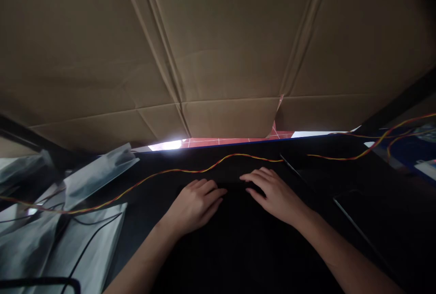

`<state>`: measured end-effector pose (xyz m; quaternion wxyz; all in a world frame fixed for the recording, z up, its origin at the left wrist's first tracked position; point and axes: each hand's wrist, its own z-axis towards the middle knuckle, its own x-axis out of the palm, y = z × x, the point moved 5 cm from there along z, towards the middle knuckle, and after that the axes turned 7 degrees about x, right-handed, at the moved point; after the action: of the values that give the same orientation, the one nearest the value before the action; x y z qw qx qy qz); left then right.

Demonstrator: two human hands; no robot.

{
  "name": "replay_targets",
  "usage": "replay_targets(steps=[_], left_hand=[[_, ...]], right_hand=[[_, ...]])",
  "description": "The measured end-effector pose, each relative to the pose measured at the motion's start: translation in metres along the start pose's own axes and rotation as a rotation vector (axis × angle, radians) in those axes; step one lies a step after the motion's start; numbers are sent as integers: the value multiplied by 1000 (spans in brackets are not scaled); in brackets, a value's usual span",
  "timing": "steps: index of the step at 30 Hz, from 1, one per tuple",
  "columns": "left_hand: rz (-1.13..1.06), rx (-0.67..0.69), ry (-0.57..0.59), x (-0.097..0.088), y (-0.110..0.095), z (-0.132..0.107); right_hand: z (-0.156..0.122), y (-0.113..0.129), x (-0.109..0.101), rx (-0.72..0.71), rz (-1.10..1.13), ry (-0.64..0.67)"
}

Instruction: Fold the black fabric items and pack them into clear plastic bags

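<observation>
Black tabletop (146, 194) is stretching before a brown cardboard screen (231, 58). Over it, the left hand (200, 201) is resting loosely curled, fingers together, while the right hand (270, 194) is holding its thumb slightly apart from its fingers; darkness is hiding whether either is gripping anything. Between them, what seems a black item (235, 221) is blending into the tabletop; probably both hands are handling it, and the next move would be calling for careful feel along its edges. Just beyond, a twisted red-and-yellow wire (235, 154) is running across. Flat dark slabs (361, 217) are lying rightward, translucent plastic bags (102, 173) leftward. No writing is showing legibly.
</observation>
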<state>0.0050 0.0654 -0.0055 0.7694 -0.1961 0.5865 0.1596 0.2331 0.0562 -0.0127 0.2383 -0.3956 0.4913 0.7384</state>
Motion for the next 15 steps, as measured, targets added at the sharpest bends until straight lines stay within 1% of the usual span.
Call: replay_targets(steps=[3,6,8,11,15], left_hand=[[54,-42,-62,-1,6,-3],[125,-132,-122,-12,15,-4],[162,-169,-141,-19,20,-6],[184,-160,-143,-25,24,-9],[184,-88,-152,-33,25,-13]], right_hand=[[0,1,-1,21,63,-33],[1,1,-5,33,124,-68],[-1,1,-11,40,154,-104],[-3,3,-19,51,172,-155],[-5,6,-23,48,170,-171]])
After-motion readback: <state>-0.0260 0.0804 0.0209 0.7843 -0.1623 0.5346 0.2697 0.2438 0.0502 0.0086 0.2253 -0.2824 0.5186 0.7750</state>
